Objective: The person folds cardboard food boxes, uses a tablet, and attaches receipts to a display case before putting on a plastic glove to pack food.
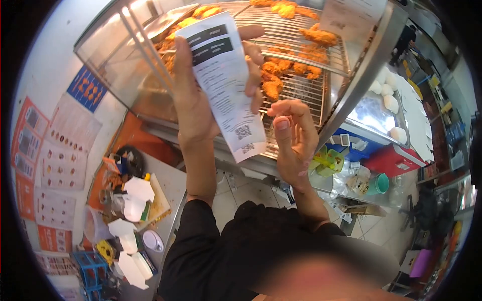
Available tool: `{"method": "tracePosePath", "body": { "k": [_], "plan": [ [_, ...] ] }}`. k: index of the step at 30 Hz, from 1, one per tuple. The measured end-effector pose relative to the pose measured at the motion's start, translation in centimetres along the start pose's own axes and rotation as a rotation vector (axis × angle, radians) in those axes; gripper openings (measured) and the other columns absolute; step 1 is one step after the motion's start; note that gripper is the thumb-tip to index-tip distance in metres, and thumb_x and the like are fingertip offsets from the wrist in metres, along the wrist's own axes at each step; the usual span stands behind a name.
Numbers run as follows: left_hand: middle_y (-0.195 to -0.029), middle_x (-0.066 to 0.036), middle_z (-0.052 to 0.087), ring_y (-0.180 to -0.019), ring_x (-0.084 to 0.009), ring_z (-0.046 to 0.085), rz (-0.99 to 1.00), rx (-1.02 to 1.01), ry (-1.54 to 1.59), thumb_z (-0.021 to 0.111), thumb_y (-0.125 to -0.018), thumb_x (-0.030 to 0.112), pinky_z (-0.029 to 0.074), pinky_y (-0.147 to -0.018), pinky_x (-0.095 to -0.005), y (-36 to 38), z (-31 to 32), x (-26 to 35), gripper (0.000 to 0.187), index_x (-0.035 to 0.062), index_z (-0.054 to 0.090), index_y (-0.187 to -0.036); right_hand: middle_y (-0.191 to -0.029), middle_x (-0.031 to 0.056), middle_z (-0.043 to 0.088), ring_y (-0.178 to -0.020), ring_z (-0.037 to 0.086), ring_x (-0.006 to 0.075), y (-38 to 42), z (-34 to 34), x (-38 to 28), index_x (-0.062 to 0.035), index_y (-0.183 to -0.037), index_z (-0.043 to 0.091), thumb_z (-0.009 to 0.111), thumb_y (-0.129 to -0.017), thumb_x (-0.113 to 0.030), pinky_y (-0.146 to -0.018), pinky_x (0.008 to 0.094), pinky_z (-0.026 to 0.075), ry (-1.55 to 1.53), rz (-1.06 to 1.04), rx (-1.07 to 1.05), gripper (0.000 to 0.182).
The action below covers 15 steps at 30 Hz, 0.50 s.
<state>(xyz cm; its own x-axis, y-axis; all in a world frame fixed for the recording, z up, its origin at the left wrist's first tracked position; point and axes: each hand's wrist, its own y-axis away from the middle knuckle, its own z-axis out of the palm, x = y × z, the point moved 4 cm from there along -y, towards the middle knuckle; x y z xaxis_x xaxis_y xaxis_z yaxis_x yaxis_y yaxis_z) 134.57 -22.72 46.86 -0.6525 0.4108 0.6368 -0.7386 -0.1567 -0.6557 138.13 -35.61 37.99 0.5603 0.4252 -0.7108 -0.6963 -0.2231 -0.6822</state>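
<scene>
A long printed receipt (226,90) with black header bars and QR codes is held up in my left hand (193,108). The thumb lies along its left edge and the fingers come round from behind on the right. Beside the receipt's lower right edge is my right hand (296,143), palm up, with loosely bent fingers and the thumb apart. Nothing shows in it. Behind both hands, pieces of fried chicken (272,86) lie on the wire racks (301,93) of a glass-sided display cabinet (346,95).
To the left, opened white takeaway boxes (134,206) stand on a metal counter (173,183). Posters (60,165) cover the wall. On the right are a red cooler box (394,158), a green cup (377,184) and a tray with white round items (386,91).
</scene>
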Motion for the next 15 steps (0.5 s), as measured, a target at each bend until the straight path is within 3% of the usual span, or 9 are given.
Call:
{"method": "tracePosePath", "body": {
  "k": [1,6,9,12,13,15],
  "plan": [
    [-0.095,-0.017,0.055,-0.057,-0.0195,0.049,-0.003,0.011,0.028,0.023,-0.097,0.059,0.046,-0.043,-0.0304,0.4,0.1,-0.1,0.08,-0.013,0.042,-0.128,-0.08,0.0013,0.056,-0.069,0.05,0.0087,-0.1,0.4,-0.3,-0.003,-0.1,0.057,0.068,-0.087,-0.019,-0.063,0.0245,0.042,-0.014,0.014,-0.058,0.023],
    [-0.093,-0.017,0.055,-0.066,-0.0229,0.055,0.025,-0.093,-0.05,0.023,-0.095,0.064,0.05,-0.047,-0.0363,1.5,-0.2,0.1,0.086,-0.0121,0.041,-0.129,-0.074,0.0052,0.058,-0.064,0.055,0.0129,0.8,2.5,-0.1,-0.0025,-0.095,0.06,0.077,-0.078,-0.012,-0.057,0.0277,0.044,0.132,-0.007,-0.139,0.026],
    [-0.095,-0.017,0.055,-0.071,-0.0253,0.056,-0.056,0.075,0.147,0.026,-0.093,0.066,0.052,-0.051,-0.0393,2.2,0.4,-0.4,0.085,-0.009,0.042,-0.13,-0.067,0.0068,0.058,-0.059,0.056,0.0127,1.1,2.4,1.0,-0.0015,-0.083,0.064,0.073,-0.082,-0.012,-0.052,0.0277,0.043,-0.002,0.107,-0.145,0.014],
    [-0.096,-0.017,0.053,-0.073,-0.0245,0.055,-0.063,0.041,0.139,0.027,-0.094,0.064,0.053,-0.055,-0.039,2.2,-0.2,-1.2,0.081,-0.0071,0.043,-0.13,-0.069,0.0075,0.058,-0.055,0.054,0.0127,0.7,1.9,-1.0,-0.0013,-0.087,0.064,0.07,-0.085,-0.011,-0.05,0.0283,0.043,0.038,0.172,-0.176,0.012],
    [-0.092,-0.015,0.05,-0.071,-0.0224,0.052,-0.055,0.014,0.132,0.027,-0.096,0.061,0.051,-0.056,-0.0375,2.2,0.0,-1.4,0.076,-0.0057,0.046,-0.126,-0.07,0.0096,0.058,-0.057,0.054,0.0139,0.7,1.7,-1.1,0.0001,-0.088,0.062,0.062,-0.092,-0.013,-0.052,0.0292,0.043,0.082,0.146,-0.243,0.014],
    [-0.089,-0.013,0.052,-0.072,-0.022,0.054,-0.094,0.053,0.199,0.026,-0.095,0.063,0.051,-0.059,-0.0372,2.4,-0.1,-2.2,0.078,-0.0057,0.047,-0.123,-0.071,0.0107,0.058,-0.058,0.054,0.0148,1.0,1.3,-0.7,0.0009,-0.089,0.062,0.057,-0.094,-0.015,-0.054,0.0298,0.043,0.031,0.191,-0.267,0.017]
  ]
}}
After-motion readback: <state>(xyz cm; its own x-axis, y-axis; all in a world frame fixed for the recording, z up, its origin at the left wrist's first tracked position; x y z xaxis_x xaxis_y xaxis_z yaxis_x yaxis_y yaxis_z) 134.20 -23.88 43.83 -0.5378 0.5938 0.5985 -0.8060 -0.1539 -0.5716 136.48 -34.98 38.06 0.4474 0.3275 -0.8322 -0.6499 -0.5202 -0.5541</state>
